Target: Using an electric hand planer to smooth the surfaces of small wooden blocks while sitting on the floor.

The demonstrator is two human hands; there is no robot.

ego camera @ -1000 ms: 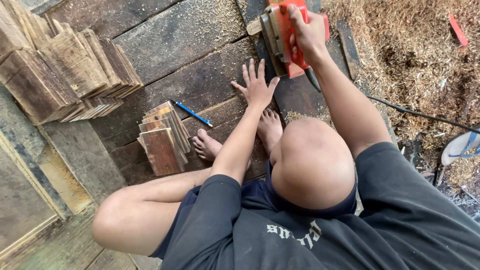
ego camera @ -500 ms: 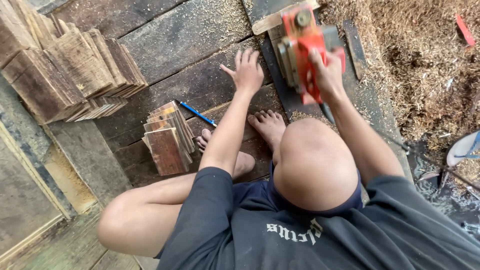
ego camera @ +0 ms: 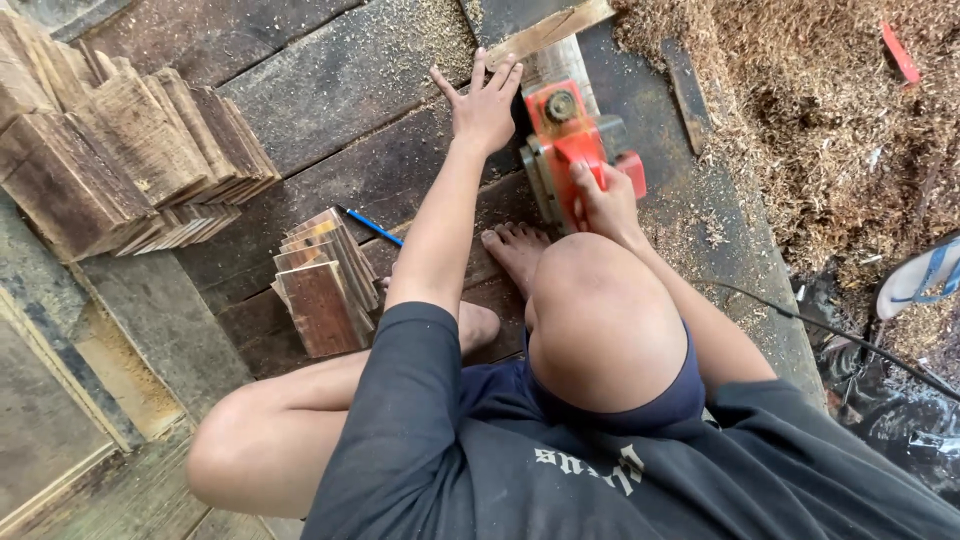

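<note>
Two hands: right hand (ego camera: 600,203) on one planer (ego camera: 572,140), left hand (ego camera: 484,105) flat.

Left hand (ego camera: 487,108) splayed flat, right hand (ego camera: 603,203) clenched

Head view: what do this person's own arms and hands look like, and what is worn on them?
Both hands are bare, with no gloves, rings or watch showing: left hand, right hand. The arms are bare from the hands up to short dark navy sleeves of a T-shirt, which carries pale lettering. No bands or markings show on either forearm.
</note>
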